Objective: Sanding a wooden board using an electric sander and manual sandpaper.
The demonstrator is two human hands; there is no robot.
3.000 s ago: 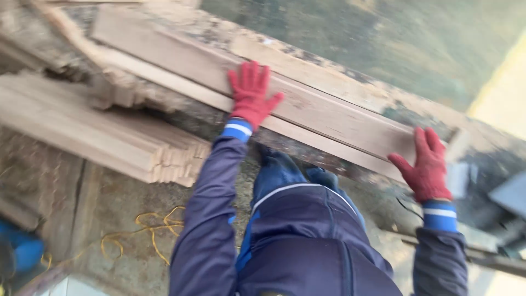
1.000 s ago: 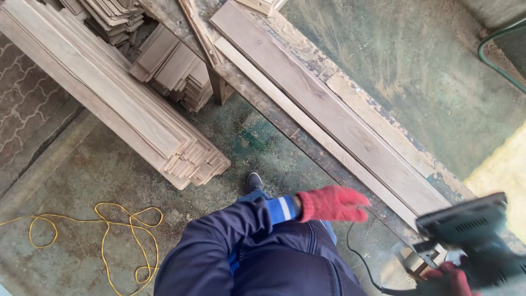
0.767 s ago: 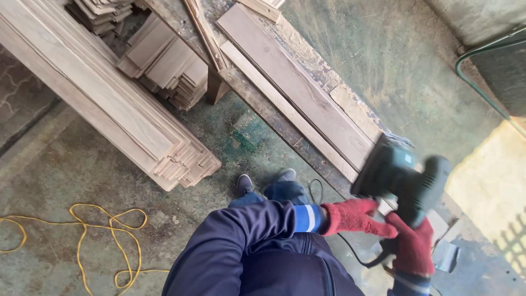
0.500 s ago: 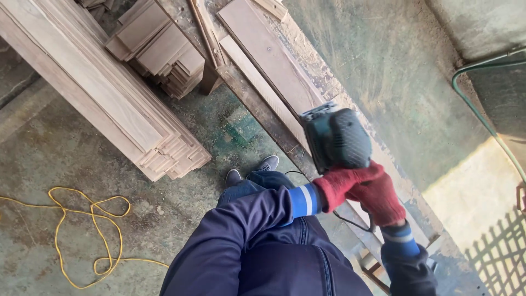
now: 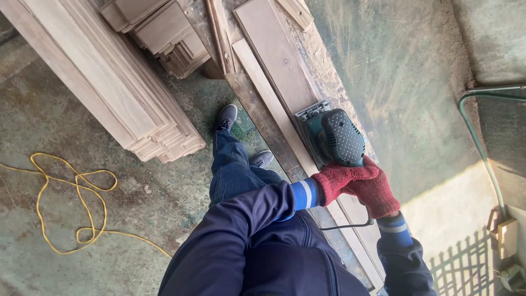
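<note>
A long, narrow, worn surface [image 5: 257, 104] runs diagonally, its top scuffed and dusty. Lying along it are a wide board [image 5: 276, 55] and, touching its near side, a thin strip [image 5: 268, 96]. A green sander [image 5: 331, 137] sits flat on the wide board. A short offcut [image 5: 296, 11] lies near the surface's far end, by its outer edge.

Both arms reach out in blue sleeves. The left hand [image 5: 341, 180] and the right hand [image 5: 378, 192], in red gloves, touch each other and wrap around the back of the green sander [image 5: 334, 137].
</note>
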